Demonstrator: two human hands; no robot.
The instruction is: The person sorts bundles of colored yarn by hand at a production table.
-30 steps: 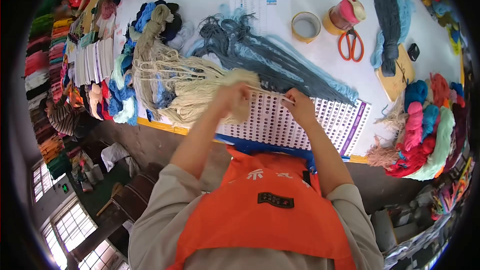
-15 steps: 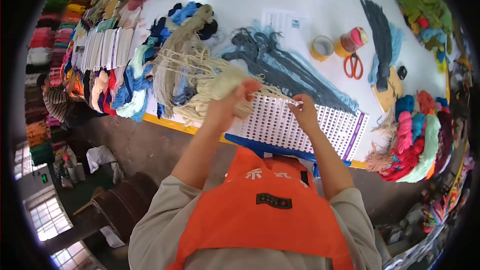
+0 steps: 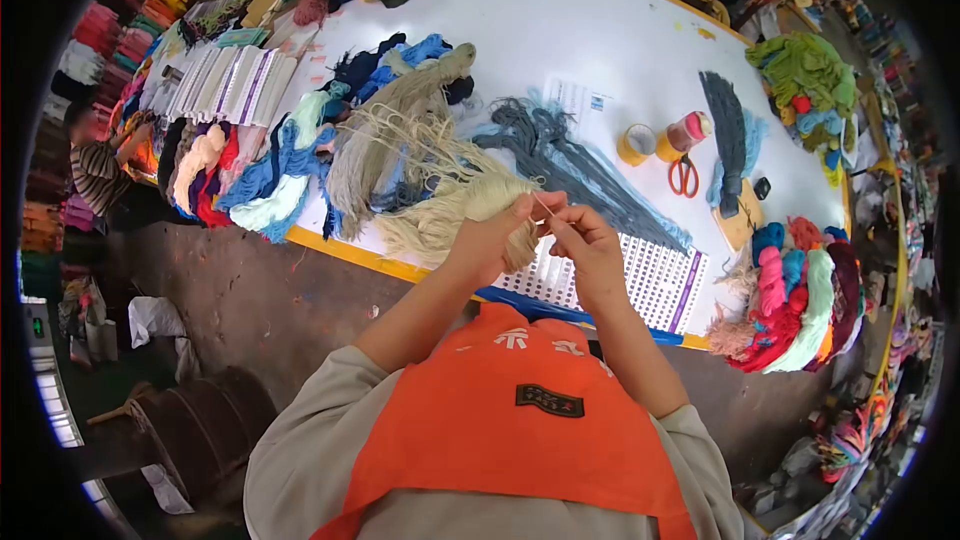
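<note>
- Two hands meet above the near edge of the table: the left hand (image 3: 492, 238) is closed round a thick bundle of cream yarn (image 3: 440, 215), and the right hand (image 3: 588, 245) pinches a single thin cream strand (image 3: 545, 207) between fingertips, close beside the left thumb.
- Just under and beyond the hands lies a white perforated card (image 3: 650, 280) with rows of small holes and a purple strip at its right end; it rests flat at the table's yellow-edged rim.
- Cream yarn trails from the left fist back into a loose heap of beige skeins (image 3: 395, 135), lying beside blue and teal yarn (image 3: 270, 180).
- Farther out, a fan of grey and pale-blue strands (image 3: 560, 155) spreads across the white table (image 3: 560, 30), with a printed sheet (image 3: 590, 105) partly under it.
- To the right of that stand a roll of yellow tape (image 3: 634, 144), a pink-topped spool (image 3: 686, 132) and orange-handled scissors (image 3: 684, 176), near one another.
- A dark blue-grey hank (image 3: 726, 135) lies past the scissors, its end on a small wooden board (image 3: 740, 223).
- Pink, red, blue and mint yarn (image 3: 800, 290) is piled at the table's right edge; green yarn (image 3: 805, 75) sits farther back.
- At far left, another person in a striped sleeve (image 3: 95, 170) is beside shelves of coloured yarn.
</note>
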